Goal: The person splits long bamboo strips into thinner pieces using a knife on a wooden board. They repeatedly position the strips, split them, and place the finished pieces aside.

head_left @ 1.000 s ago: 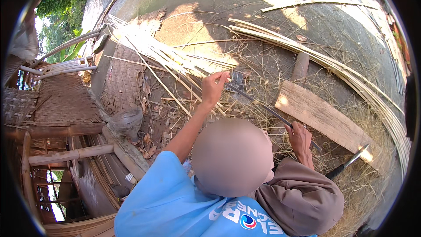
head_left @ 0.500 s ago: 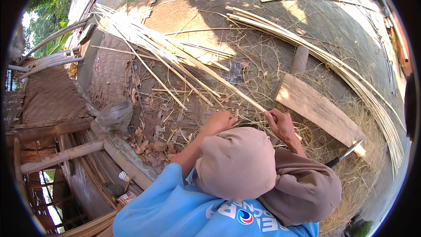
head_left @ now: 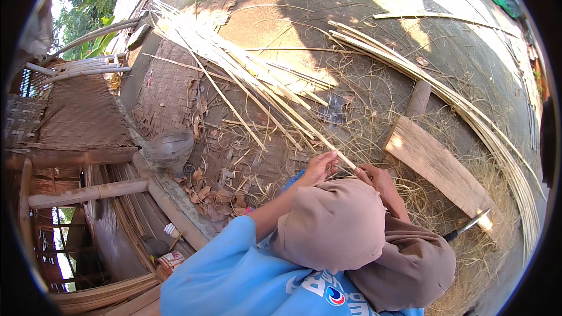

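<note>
A long pale bamboo strip (head_left: pixel 319 133) runs diagonally from the heap at the upper left down to my hands. My right hand (head_left: pixel 379 182) is closed around its near end, thumb on top. Beside the strip, a little to the left, my left hand (head_left: pixel 321 168) has curled fingers, and its fingertips meet the strip's edge. Brown fabric (head_left: pixel 336 225) hides part of my right hand and wrist. To the right lies a flat wooden board (head_left: pixel 436 167) with one end on a round log piece (head_left: pixel 419 98). A knife (head_left: pixel 466 226) with a dark handle rests against the board's near end.
More bamboo strips (head_left: pixel 225 64) lie heaped at the upper left, partly on woven matting (head_left: pixel 167 90). Another bundle of strips (head_left: pixel 468 118) curves along the right. Thin shavings (head_left: pixel 374 120) litter the ground. A grey bowl-like vessel (head_left: pixel 170 149) and dry leaves (head_left: pixel 213 202) are at the left.
My left hand has moved right and up to the strip, its fingers loosening from a fist. My right hand now sits nearer to it. The whole view has shifted slightly.
</note>
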Tool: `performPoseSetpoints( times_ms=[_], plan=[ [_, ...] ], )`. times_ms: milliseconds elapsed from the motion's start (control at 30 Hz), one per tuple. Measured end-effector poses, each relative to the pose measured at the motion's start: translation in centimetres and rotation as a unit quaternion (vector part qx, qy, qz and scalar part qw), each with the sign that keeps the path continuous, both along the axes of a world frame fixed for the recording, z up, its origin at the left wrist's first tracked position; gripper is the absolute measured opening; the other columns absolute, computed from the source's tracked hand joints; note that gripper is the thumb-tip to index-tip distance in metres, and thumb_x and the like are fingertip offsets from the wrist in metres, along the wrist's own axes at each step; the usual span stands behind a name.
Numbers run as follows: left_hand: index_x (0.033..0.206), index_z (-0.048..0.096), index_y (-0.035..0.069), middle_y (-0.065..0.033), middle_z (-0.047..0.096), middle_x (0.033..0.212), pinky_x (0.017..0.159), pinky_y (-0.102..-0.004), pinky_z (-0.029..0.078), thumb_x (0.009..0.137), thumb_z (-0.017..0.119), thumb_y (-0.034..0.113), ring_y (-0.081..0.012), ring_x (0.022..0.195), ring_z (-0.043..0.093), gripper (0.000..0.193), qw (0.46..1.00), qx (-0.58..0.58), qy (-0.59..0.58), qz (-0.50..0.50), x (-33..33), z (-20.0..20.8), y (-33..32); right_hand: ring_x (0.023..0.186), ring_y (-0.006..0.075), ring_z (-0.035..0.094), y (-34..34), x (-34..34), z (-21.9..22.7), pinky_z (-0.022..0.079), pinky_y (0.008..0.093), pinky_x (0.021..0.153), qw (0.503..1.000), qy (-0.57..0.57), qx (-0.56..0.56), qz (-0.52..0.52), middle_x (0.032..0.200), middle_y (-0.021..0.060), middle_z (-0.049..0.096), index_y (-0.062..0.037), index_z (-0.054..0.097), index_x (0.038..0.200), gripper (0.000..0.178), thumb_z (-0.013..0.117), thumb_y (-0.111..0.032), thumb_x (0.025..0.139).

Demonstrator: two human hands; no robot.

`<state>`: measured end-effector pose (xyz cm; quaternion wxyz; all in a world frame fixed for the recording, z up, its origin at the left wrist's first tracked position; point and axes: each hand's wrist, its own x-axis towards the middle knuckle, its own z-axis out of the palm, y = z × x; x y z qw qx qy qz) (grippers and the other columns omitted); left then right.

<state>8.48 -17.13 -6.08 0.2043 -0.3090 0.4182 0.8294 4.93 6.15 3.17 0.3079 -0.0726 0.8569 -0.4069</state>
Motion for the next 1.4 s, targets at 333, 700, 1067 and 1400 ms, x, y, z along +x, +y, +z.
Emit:
performPoseSetpoints(
  times_ms=[333, 700, 1067, 1400],
  plan=[
    [0.105, 0.072, 0.017, 0.0027, 0.063, 0.101, 0.085, -0.0389, 0.052, 0.094, 0.078, 0.033, -0.0149, 0.091, 0.058, 0.020, 0.980, -0.097, 0.011, 0.171, -12.3, 1.2, -14.6, 0.092, 0.0202, 0.070, 9.8, 3.2, -1.4, 0.053, 0.0330, 0.085, 0.966, 0.008, -0.086, -0.243, 0.105, 0.0146, 0.075, 0.0033, 0.067, 0.120, 0.050, 0.048, -0.042, 0.110],
    [0.126, 0.070, 0.006, -0.0070, 0.071, 0.095, 0.073, -0.0275, 0.053, 0.100, 0.068, 0.035, -0.0124, 0.077, 0.065, 0.039, 0.896, -0.370, 0.089, 0.228, -16.1, 2.6, -15.6, 0.085, 0.0147, 0.070, 18.9, 13.0, -2.1, 0.054, 0.0294, 0.076, 0.849, 0.057, -0.147, -0.505, 0.096, 0.0083, 0.075, 0.0032, 0.071, 0.109, 0.039, 0.053, -0.031, 0.110],
    [0.143, 0.060, 0.011, -0.0177, 0.071, 0.120, 0.095, -0.0388, 0.058, 0.098, 0.070, 0.047, -0.0233, 0.113, 0.068, 0.059, 0.730, -0.428, 0.458, -0.273, -25.5, 21.9, 14.8, 0.147, 0.0500, 0.030, 33.7, 16.8, -10.2, 0.032, 0.0556, 0.119, 0.680, 0.051, 0.315, -0.660, 0.162, 0.0330, 0.020, 0.0046, 0.016, 0.160, 0.093, 0.058, -0.053, 0.101],
    [0.124, 0.067, 0.006, -0.0174, 0.070, 0.121, 0.092, -0.0496, 0.055, 0.096, 0.068, 0.031, -0.0386, 0.110, 0.068, 0.038, 0.265, -0.679, 0.407, -0.551, -43.0, 10.0, 20.4, 0.128, 0.0474, 0.046, 33.2, 18.5, -15.8, 0.041, 0.0571, 0.102, 0.672, 0.155, 0.345, -0.636, 0.140, 0.0320, 0.046, -0.0003, 0.028, 0.154, 0.057, 0.051, -0.022, 0.107]
  ],
)
